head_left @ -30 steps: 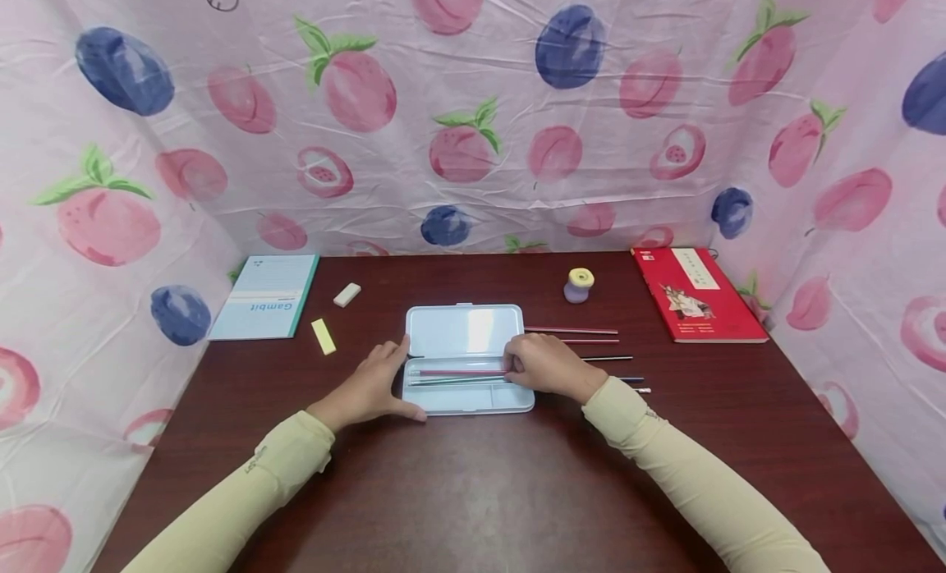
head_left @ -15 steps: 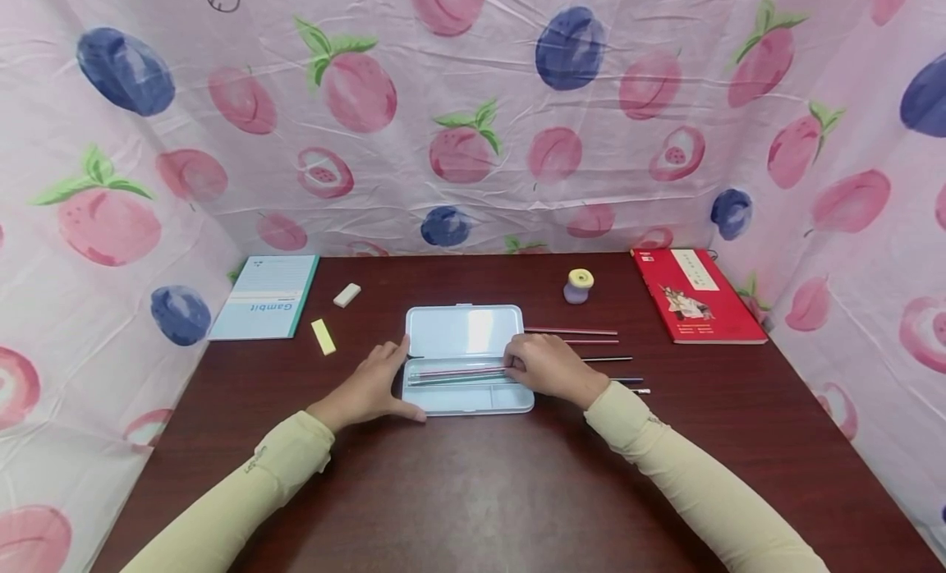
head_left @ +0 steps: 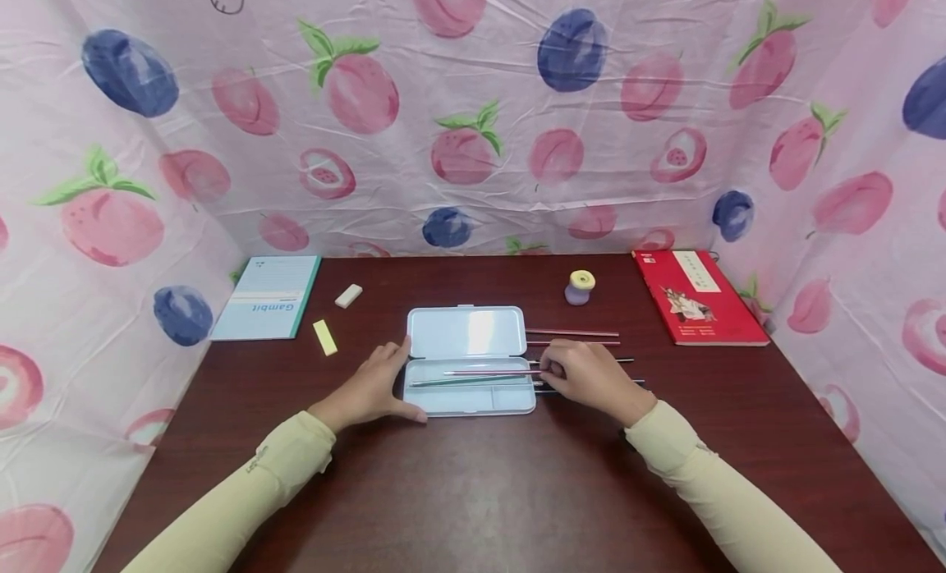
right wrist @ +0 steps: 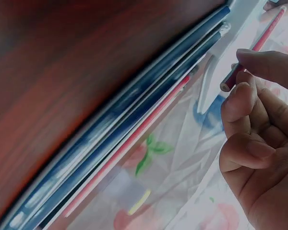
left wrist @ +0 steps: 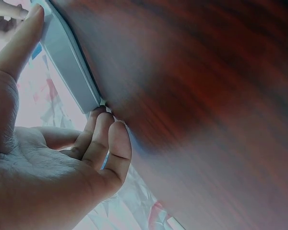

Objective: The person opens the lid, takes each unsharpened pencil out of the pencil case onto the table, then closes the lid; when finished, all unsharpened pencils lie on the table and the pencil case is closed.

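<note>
While the right hand (head_left: pixel 587 378) pinches the red pencil (head_left: pixel 491 373) by its end (left hand (head_left: pixel 373 386) spread, bracing the case (head_left: pixel 510 402)), the tip could snag the rim.

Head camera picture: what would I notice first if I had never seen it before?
Probably the pale blue pencil case lying open in the middle of the dark table, with the left hand steadying its left edge. Next, the right hand pinching a red pencil at the case's right end. Behind them hangs a cloth printed with pink and blue fruit.
</note>
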{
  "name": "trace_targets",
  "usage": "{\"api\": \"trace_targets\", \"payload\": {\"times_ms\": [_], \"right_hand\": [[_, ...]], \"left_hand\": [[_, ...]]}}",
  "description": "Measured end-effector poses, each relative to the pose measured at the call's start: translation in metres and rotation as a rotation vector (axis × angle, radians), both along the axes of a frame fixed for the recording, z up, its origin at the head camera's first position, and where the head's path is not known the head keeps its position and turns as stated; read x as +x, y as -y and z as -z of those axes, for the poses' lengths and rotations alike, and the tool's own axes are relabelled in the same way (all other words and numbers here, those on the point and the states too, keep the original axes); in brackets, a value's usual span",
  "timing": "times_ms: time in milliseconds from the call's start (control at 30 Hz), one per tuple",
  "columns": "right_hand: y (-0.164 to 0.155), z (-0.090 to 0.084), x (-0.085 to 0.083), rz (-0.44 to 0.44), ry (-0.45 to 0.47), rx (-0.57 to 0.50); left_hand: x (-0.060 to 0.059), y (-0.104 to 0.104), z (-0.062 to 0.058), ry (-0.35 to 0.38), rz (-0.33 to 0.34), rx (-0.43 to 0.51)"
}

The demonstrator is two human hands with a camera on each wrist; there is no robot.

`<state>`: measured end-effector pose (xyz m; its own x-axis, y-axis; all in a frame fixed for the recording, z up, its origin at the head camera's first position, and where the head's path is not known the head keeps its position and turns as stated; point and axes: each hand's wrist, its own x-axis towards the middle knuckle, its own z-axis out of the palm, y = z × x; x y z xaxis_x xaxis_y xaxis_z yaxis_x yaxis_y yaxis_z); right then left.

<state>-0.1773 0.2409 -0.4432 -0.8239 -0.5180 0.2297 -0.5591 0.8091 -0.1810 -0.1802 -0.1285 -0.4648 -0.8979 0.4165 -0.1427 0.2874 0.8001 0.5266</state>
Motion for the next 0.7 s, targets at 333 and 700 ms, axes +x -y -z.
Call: {"api": "trace_targets", "payload": {"times_ms": [333, 700], "right_hand": [[-0.037, -0.004, 0.016, 0.037, -0.014, 0.030], [-0.071, 0.000, 0.034, 0.082, 0.044, 0.048]], "left_hand": [[-0.001, 0.001, 0.001, -0.018, 0.018, 0.009], [-0.001, 0.002, 0.001, -0.018, 0.019, 0.012]]}}
